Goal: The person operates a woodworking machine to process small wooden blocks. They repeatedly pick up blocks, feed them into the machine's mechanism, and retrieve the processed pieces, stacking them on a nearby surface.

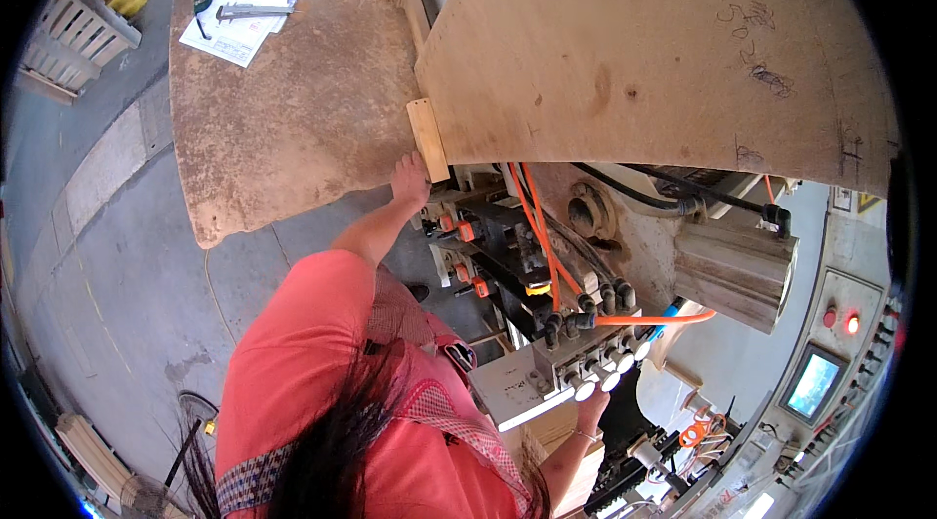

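My left hand [410, 179] rests at the near edge of a worn brown tabletop [293, 119]. Its fingers lie on the surface, slightly bent, right beside a small wooden block [427, 139] and seemingly touching its side. Lower right, my right hand [592, 409] reaches under a metal valve block [527, 382] fitted with a row of white round knobs [609, 381]. Most of that hand's fingers are hidden, so what it touches does not show. Orange and black hoses [540, 226] run into fittings on top of the valve block.
A large upright wooden panel [664, 51] borders the tabletop on the right. Paper sheets [239, 36] with a caliper [252, 11] lie at the far left of the tabletop. A control panel with a lit screen [815, 382] stands at right. Slatted crates [78, 36] sit on the floor.
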{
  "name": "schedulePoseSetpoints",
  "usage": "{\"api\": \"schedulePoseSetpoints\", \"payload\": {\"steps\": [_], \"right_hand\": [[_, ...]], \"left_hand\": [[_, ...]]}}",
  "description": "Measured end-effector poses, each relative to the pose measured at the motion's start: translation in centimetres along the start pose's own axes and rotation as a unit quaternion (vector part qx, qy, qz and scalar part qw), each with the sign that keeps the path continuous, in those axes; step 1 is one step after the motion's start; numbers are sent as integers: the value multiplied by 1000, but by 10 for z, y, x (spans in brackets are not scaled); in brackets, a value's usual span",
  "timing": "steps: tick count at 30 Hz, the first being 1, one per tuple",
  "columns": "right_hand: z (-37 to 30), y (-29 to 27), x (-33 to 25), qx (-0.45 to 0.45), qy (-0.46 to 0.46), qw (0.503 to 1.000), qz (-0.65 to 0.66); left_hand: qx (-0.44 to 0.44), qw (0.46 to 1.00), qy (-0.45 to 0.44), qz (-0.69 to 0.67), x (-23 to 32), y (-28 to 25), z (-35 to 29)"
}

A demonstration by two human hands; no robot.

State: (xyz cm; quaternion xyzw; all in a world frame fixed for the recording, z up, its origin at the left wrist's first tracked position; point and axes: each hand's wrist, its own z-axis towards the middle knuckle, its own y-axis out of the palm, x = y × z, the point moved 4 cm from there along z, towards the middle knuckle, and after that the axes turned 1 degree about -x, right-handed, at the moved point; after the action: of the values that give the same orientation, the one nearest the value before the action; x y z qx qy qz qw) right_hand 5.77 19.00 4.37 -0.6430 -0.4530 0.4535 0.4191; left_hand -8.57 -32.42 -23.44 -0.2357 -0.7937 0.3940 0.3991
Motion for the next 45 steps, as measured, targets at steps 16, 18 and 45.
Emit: {"api": "schedulePoseSetpoints", "payload": {"steps": [16, 18, 45], "right_hand": [[-30, 6, 2, 6, 66, 995, 74], [-31, 8, 2, 15, 51, 997, 55], [-168, 27, 13, 95, 209, 960, 163]], "left_hand": [[40, 999, 29, -2, 4, -11, 5], [33, 999, 33, -5, 8, -15, 0], [-13, 996, 12, -86, -1, 7, 19]]}}
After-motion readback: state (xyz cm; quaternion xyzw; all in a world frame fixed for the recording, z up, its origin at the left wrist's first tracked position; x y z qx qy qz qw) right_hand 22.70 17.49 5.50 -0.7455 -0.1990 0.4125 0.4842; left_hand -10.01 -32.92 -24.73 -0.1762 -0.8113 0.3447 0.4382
